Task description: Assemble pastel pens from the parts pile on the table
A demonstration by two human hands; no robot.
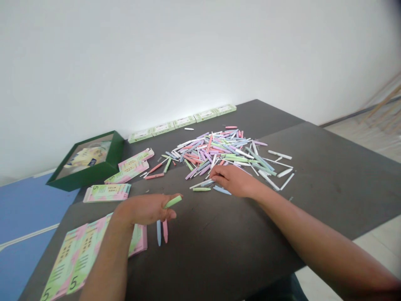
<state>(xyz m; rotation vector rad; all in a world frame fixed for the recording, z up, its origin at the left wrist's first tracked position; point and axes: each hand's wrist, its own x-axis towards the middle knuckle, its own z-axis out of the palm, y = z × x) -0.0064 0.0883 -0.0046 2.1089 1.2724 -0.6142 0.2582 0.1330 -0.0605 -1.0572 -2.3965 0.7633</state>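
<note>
My left hand (145, 208) is closed on a light green pen (172, 202), whose end pokes out past the fingers. A blue pen (158, 232) and a pink pen (165, 230) show just below that hand. My right hand (233, 179) rests palm down at the near edge of a big heap of pastel pens (219, 152), fingers curled onto a pen (206, 183) there. A green pen (201, 189) and a blue pen (222, 190) lie beside it on the dark table (313, 184).
Pink and green printed cards lie under my left forearm (78, 255) and further back (108, 192). A green tray (89, 161) sits at the far left. Several small green boxes (183, 121) line the table's back edge by the white wall. Loose white pens (280, 167) lie to the right.
</note>
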